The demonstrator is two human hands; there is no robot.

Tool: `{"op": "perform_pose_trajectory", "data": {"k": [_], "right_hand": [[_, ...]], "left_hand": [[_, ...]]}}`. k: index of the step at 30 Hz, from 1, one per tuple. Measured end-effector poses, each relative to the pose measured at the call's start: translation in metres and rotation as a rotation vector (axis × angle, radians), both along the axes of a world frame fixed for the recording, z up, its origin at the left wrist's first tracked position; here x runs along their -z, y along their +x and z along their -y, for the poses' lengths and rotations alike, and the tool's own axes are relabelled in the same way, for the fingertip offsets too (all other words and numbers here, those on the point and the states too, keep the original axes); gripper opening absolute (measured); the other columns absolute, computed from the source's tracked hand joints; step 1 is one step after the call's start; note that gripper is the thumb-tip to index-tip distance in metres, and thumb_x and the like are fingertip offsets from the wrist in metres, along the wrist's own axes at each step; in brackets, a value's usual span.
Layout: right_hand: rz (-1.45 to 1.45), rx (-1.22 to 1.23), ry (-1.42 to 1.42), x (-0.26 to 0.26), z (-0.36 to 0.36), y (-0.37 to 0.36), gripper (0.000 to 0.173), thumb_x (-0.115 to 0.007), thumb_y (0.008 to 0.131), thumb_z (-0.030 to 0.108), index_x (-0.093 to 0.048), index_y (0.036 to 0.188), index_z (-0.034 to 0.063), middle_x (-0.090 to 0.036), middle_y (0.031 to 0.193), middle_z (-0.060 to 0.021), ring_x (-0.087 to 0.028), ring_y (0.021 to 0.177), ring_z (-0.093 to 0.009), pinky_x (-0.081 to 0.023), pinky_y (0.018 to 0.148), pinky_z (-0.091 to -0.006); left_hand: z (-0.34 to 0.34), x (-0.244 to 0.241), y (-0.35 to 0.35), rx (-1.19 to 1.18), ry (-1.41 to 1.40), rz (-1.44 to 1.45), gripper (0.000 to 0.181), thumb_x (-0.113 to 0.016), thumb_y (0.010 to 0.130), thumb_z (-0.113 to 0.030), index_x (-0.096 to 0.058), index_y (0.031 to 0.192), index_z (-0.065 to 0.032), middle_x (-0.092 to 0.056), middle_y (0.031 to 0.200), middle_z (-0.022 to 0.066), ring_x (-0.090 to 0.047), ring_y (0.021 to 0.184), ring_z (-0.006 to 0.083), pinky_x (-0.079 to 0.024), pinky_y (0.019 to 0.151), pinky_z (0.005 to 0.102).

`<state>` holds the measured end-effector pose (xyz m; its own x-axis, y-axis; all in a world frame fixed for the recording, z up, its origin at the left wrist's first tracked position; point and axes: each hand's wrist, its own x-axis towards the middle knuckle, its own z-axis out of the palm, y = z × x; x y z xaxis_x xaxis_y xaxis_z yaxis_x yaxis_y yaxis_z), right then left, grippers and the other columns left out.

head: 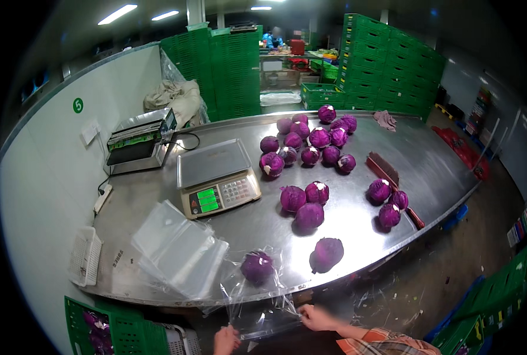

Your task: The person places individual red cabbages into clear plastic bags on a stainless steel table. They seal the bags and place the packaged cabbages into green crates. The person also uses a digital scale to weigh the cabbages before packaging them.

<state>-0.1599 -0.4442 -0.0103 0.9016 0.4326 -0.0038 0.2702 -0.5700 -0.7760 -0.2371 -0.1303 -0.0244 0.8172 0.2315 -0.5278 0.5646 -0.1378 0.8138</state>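
Observation:
A clear plastic bag [263, 317] is stretched between my hands at the near edge of the steel table, with a red cabbage [257, 267] inside its far end, resting on the table. My left hand [227, 340] grips the left corner of the bag's mouth. The right corner is pinched by my right hand [316, 317]. Just right of the bagged cabbage lies a loose red cabbage [328, 252]. A stack of flat clear plastic bags [181, 253] lies to the left. Beyond it stands a digital scale [219, 177] with a bare tray and lit green displays.
More red cabbages [319, 137] lie in groups on the steel table [254, 226]. A brush [383, 171] is beside three of them at right. A white plastic basket [86, 256] stands at left. Green crates [232, 71] are stacked behind; others flank the near side. A person in blue is far back.

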Motion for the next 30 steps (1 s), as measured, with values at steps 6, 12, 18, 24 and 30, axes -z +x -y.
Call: {"op": "perform_pose_trajectory", "data": {"k": [6, 12, 18, 24, 30], "right_hand": [[-0.279, 0.399, -0.116, 0.008, 0.011, -0.069, 0.034, -0.054, 0.088, 0.030, -0.054, 0.076, -0.0009, -0.057, 0.062, -0.0146, -0.059, 0.061, -0.026, -0.046, 0.059, -0.0374], [0.318, 0.274, -0.043, -0.073, -0.026, -0.066, 0.012, -0.062, 0.077, 0.005, -0.052, 0.084, 0.0035, -0.051, 0.080, -0.0134, -0.052, 0.070, -0.031, -0.044, 0.061, -0.0381], [0.391, -0.374, -0.007, -0.061, -0.130, -0.071, 0.014, -0.062, 0.073, 0.013, -0.053, 0.081, 0.0045, -0.048, 0.076, -0.0115, -0.051, 0.076, -0.030, -0.042, 0.068, -0.0377], [0.180, -0.484, -0.348, -0.047, -0.083, -0.080, 0.010, -0.057, 0.073, 0.014, -0.057, 0.076, 0.0041, -0.054, 0.076, -0.0133, -0.053, 0.078, -0.031, -0.044, 0.070, -0.0394], [-0.663, 0.251, -1.140, 0.102, 0.306, -0.257, 0.022, -0.055, 0.074, 0.010, -0.062, 0.093, 0.0043, -0.062, 0.095, -0.0173, -0.060, 0.089, -0.033, -0.049, 0.078, -0.0415]], "left_hand": [[0.019, 0.035, -0.060, -0.161, -0.195, 0.127, 0.027, -0.045, 0.093, -0.023, -0.058, 0.089, 0.0008, -0.059, 0.060, 0.0071, -0.057, 0.050, 0.0136, -0.047, 0.049, 0.0255], [0.035, -0.020, -0.062, -0.236, -0.730, 0.161, 0.026, -0.045, 0.094, -0.020, -0.052, 0.103, 0.0037, -0.063, 0.093, 0.0170, -0.063, 0.084, 0.0228, -0.051, 0.077, 0.0338], [0.032, -0.021, -0.067, -0.214, -0.794, 0.128, 0.026, -0.043, 0.095, -0.021, -0.054, 0.097, 0.0033, -0.063, 0.095, 0.0175, -0.063, 0.086, 0.0221, -0.052, 0.076, 0.0331], [0.031, -0.032, -0.062, -0.108, -0.596, 0.138, 0.030, -0.041, 0.095, -0.019, -0.053, 0.099, 0.0080, -0.064, 0.089, 0.0157, -0.065, 0.081, 0.0210, -0.052, 0.073, 0.0300], [-0.011, -0.052, -0.048, 0.297, -0.489, -0.059, 0.032, -0.053, 0.090, -0.019, -0.054, 0.105, 0.0088, -0.065, 0.091, 0.0162, -0.065, 0.083, 0.0198, -0.051, 0.072, 0.0285]]}}
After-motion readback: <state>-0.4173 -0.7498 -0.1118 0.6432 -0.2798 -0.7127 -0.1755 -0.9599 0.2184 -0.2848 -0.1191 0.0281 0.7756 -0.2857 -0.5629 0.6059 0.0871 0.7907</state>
